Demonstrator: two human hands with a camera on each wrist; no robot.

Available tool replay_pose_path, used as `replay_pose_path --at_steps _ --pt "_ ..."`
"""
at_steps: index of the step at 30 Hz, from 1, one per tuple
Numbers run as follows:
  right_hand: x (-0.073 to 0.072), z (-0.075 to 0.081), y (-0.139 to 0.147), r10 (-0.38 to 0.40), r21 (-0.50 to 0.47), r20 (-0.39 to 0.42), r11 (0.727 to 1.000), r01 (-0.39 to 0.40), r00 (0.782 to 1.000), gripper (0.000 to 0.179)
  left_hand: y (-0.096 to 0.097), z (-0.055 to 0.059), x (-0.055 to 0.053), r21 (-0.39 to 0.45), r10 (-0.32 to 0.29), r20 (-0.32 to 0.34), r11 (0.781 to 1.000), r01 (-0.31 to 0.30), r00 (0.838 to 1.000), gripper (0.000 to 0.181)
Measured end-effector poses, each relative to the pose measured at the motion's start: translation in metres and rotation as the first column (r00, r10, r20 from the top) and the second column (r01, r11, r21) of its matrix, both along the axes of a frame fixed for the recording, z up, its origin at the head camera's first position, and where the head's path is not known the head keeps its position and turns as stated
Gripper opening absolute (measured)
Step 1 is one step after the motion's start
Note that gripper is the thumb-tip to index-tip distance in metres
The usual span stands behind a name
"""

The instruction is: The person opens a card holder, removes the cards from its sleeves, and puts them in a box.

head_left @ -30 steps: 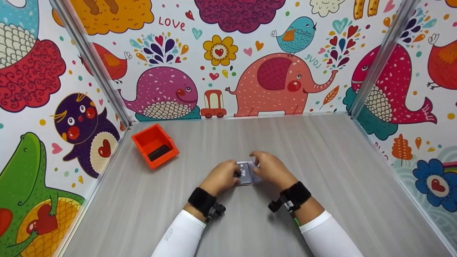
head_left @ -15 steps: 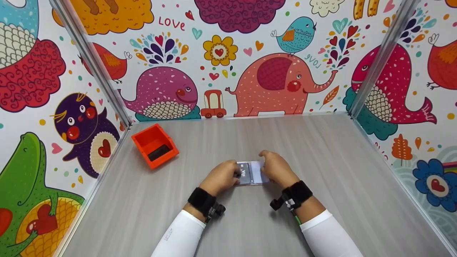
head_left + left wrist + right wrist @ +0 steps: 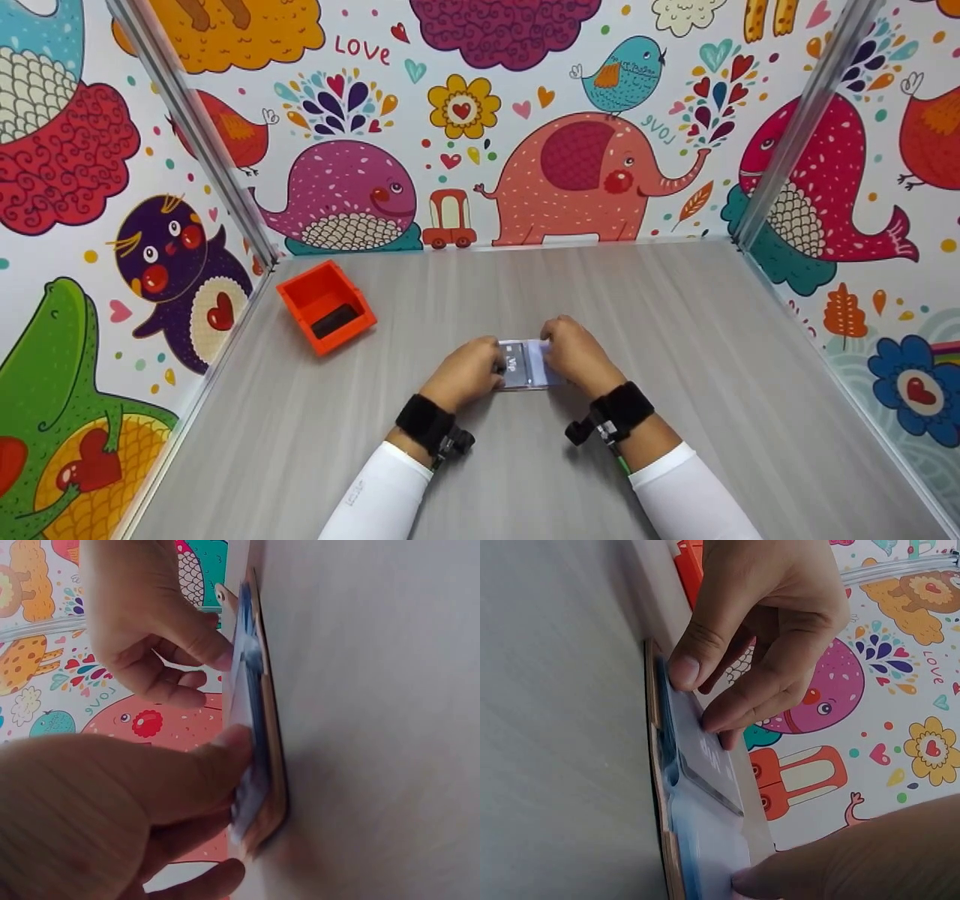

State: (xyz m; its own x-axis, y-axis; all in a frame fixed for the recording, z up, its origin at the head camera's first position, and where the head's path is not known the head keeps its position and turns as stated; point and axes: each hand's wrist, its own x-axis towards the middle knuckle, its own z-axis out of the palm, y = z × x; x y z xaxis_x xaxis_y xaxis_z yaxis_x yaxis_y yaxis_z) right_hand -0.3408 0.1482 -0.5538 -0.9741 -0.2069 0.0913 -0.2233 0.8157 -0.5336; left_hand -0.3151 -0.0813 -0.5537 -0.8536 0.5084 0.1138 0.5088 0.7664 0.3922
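A small card holder [image 3: 538, 363] with clear plastic sleeves lies spread open on the table. Its thin tan cover [image 3: 274, 742] shows below the sleeves in the left wrist view. A grey card [image 3: 513, 366] lettered "Vip" is on its left side. My left hand [image 3: 466, 371] holds that side, thumb and fingertips at the card, as the right wrist view shows. On the opposite side, my right hand [image 3: 581, 352] pinches the pale clear sleeve [image 3: 712, 840] near its outer edge, its other fingers curled. The right fingertips are partly hidden in the head view.
An orange open box [image 3: 326, 306] with a dark piece [image 3: 334, 321] inside stands at the back left of the grey wood-grain table [image 3: 637, 292]. Cartoon-printed walls [image 3: 457, 45] with metal corner strips enclose the back and both sides.
My right hand has slid right across the card holder, baring the pale sleeve, then come back slightly left. My left hand has stayed at the card.
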Motion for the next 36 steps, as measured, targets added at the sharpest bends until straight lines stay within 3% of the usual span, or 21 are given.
replay_pose_path --at_steps 5,9,15,23,29,36 --pt "0.0 0.002 -0.006 0.025 -0.176 0.15 0.984 0.002 0.988 0.009 0.001 0.0 0.0 -0.036 0.03 -0.019 0.999 -0.031 0.999 0.016" --pt "0.0 0.0 -0.009 0.028 -0.229 0.226 0.973 0.025 0.974 0.008 0.0 0.0 0.001 -0.053 0.054 -0.043 0.997 -0.056 0.998 0.018" --pt "-0.001 -0.005 -0.008 0.019 -0.253 0.248 0.966 0.046 0.969 0.016 -0.002 0.0 0.002 -0.075 0.039 -0.106 0.996 -0.047 0.994 0.014" --pt "-0.005 -0.007 -0.007 0.028 -0.294 0.271 0.954 0.055 0.962 0.023 0.002 -0.001 0.0 -0.064 0.017 -0.102 0.998 -0.023 0.995 0.014" --pt "-0.006 -0.008 -0.006 0.059 -0.409 0.327 0.909 0.085 0.943 0.034 0.003 -0.004 0.0 -0.076 0.021 -0.11 0.997 -0.029 0.994 0.016" --pt "-0.008 -0.012 -0.005 0.088 -0.502 0.309 0.861 0.084 0.947 0.04 0.005 -0.004 0.001 -0.107 0.025 -0.122 0.994 -0.038 0.992 0.018"
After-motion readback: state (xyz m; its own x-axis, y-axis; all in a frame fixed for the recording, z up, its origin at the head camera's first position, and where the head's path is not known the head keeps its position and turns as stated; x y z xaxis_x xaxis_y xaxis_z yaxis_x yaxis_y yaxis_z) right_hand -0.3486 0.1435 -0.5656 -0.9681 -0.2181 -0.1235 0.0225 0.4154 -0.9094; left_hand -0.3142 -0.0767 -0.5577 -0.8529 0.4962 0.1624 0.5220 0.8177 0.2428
